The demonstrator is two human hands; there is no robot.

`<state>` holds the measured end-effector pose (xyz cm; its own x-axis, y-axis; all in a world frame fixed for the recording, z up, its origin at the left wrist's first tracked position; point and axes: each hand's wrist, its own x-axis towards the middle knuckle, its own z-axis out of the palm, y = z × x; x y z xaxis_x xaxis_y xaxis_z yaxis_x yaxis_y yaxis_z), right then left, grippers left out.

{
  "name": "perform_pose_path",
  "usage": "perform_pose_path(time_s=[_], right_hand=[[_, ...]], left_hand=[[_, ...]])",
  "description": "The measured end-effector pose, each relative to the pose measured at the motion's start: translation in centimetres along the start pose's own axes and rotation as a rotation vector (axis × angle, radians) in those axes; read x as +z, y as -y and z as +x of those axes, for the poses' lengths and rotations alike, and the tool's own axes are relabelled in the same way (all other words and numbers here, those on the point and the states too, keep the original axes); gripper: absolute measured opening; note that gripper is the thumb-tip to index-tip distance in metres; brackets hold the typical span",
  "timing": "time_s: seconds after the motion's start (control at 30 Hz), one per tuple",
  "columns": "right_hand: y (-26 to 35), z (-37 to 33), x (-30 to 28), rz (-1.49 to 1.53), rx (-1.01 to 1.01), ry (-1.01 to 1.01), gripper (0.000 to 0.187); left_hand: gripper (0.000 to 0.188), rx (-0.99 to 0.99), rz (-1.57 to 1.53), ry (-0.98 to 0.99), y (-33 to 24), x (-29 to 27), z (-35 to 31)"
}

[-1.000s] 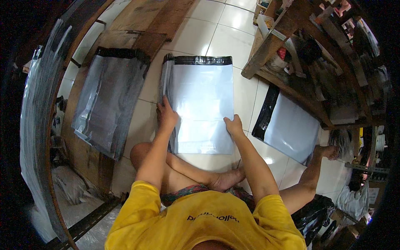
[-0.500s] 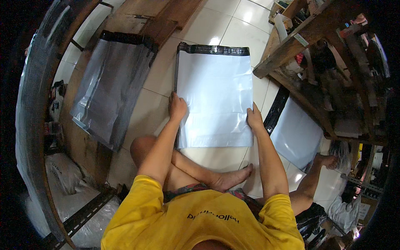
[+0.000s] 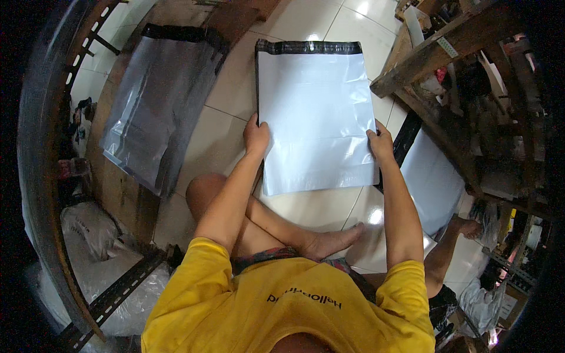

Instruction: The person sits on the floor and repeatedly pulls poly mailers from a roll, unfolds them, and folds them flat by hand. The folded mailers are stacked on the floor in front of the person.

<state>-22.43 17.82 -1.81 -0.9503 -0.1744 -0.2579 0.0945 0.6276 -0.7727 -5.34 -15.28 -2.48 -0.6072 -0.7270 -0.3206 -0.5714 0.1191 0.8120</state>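
A stack of white plastic mailing bags (image 3: 318,112), each with a black band along the far end, is held flat in front of my crossed legs. On its left edge my left hand (image 3: 256,137) is closed, thumb on top. My right hand (image 3: 381,141) grips the opposite edge, a little above the near right corner. Along the near left corner the layers sit slightly out of line. Whether the stack rests on the floor or is lifted cannot be told.
A pile of greyish bags (image 3: 165,112) lies on a wooden board (image 3: 126,203) at left. Beyond my right forearm, more white bags (image 3: 432,176) lie on the tiles (image 3: 321,217), partly under a wooden frame (image 3: 424,65). Clear plastic sacks (image 3: 97,235) sit at lower left.
The whole view has shifted. Both hands still hold the stack, whose near end has moved right, so that it lies slightly turned.
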Motion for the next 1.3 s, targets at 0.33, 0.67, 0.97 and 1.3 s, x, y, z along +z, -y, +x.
perform_pose_path(time_s=[0.33,0.67,0.97,1.3], right_hand=[[-1.0,0.5,0.1,-0.082,0.096,-0.024,0.038],[0.2,-0.7,0.0,-0.133,0.134,-0.094,0.041],[-0.6,2.1,0.3,-0.297,0.032,-0.053,0.036],[-0.5,3.7,0.0,-0.393,-0.012,-0.048,0.035]], left_hand=[[0.045,0.091,0.414,0.007,0.8,-0.7,-3.4],[0.04,0.08,0.405,-0.041,0.9,-0.5,-2.6],[0.046,0.09,0.34,-0.117,0.0,-0.4,1.1],[0.024,0.055,0.361,-0.198,-1.7,2.4,5.1]])
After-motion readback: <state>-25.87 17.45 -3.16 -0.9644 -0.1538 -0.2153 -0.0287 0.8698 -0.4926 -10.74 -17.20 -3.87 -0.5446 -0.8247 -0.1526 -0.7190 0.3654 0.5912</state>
